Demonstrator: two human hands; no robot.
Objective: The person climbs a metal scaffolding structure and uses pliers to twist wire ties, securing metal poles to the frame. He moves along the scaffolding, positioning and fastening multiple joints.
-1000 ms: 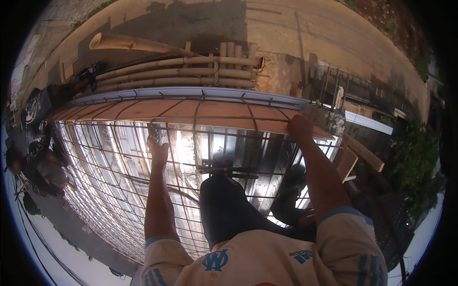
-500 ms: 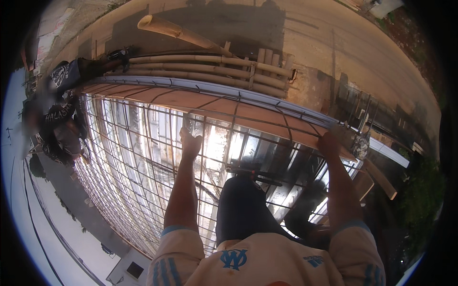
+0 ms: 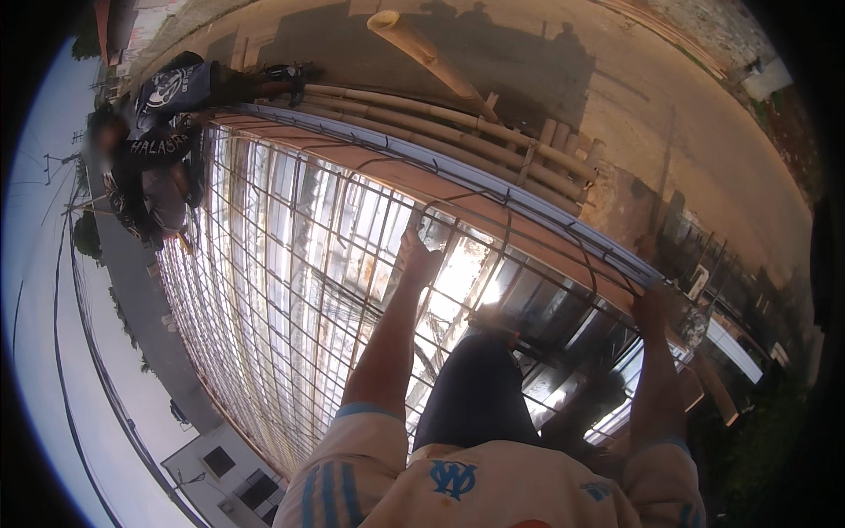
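Observation:
A mesh of thin steel bars (image 3: 290,231) spreads below me over shiny metal sheeting, bordered by a reddish-brown board (image 3: 387,172). My left hand (image 3: 421,257) is closed at the mesh near this board. A small greyish piece (image 3: 433,231) shows just beyond its fingers; whether the hand grips it or a bar is unclear. My right hand (image 3: 651,310) is curled over the board's right part, where a bent steel bar (image 3: 585,246) hooks across the edge. Shadow hides its fingertips. My knee in dark trousers (image 3: 475,387) is bent over the mesh between my arms.
A co-worker in dark clothes (image 3: 158,154) crouches at the mesh's far left end. Bamboo poles (image 3: 458,132) run outside the white beam (image 3: 405,157), above the ground. A thick bamboo pole (image 3: 422,55) slants upward. Overhead cables (image 3: 97,352) hang at left.
The view has swung, so the mesh, the poles and the co-worker sit farther right in the picture. Both my hands stay at about the same spots along the board.

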